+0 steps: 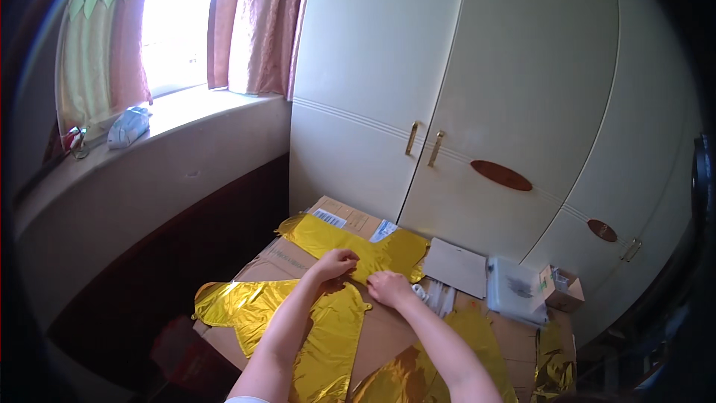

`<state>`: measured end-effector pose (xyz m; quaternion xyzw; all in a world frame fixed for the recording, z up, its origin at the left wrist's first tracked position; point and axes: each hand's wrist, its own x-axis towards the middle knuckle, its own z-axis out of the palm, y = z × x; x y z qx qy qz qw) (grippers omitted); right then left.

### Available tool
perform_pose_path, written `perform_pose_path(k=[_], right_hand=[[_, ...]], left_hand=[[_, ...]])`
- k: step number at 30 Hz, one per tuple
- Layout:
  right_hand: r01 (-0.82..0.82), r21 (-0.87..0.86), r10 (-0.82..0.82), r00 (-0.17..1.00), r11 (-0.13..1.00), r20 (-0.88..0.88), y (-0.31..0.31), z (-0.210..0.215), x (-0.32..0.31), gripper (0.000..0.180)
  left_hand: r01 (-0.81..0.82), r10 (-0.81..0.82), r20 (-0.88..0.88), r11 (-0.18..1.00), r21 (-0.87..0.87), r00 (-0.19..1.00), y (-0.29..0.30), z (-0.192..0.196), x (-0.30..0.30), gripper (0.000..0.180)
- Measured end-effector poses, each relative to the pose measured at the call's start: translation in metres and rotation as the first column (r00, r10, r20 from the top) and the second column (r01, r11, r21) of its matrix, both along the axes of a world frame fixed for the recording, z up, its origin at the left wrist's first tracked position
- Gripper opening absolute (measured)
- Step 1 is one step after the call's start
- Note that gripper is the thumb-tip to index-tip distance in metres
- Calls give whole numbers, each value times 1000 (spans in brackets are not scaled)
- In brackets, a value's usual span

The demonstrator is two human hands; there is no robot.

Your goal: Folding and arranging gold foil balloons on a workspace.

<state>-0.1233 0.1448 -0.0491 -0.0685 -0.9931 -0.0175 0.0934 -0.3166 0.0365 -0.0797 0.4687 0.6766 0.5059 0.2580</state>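
A flat, shiny gold foil balloon [328, 240] lies across the far part of the cardboard [380, 343]. Both hands meet at its near edge. My left hand [338, 265] is closed, fingers curled in a pinch over the foil. Just to its right, my right hand [389, 287] is closed too, its fingertips pressed on the same edge. A second gold foil balloon [335, 336] is spread out flat under my left forearm, with a small tab at its right corner. Another piece of gold foil [473, 336] lies beneath and beside my right forearm.
Right of the hands are a grey flat board [456, 267], small white items [440, 298], a clear plastic box [514, 291] and a small open carton [561, 289]. More gold foil [553, 362] hangs near the right edge. A tall white cupboard [373, 52] stands behind.
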Motion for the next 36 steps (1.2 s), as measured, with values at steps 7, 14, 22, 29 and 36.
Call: perform_pose_path(k=[7,14,22,29,36], right_hand=[[156,-181,-144,986,971,82,8,27,-12,17],[262,-401,-229,965,878,130,11,50,-27,19],[197,-335,-220,975,921,-33,5,43,-27,15],[-97,253,198,888,963,-415,-5,33,-9,17],[-72,107,93,973,992,-212,-11,4,5,19]], left_hand=[[49,-62,-114,993,-107,992,-11,16,6,33],[97,-103,-218,995,-39,970,-9,7,-6,35],[84,-108,-227,990,-111,968,-14,21,6,26],[10,-13,-196,1000,-16,980,-12,15,5,24],[-45,51,-204,998,35,978,-8,11,4,21]])
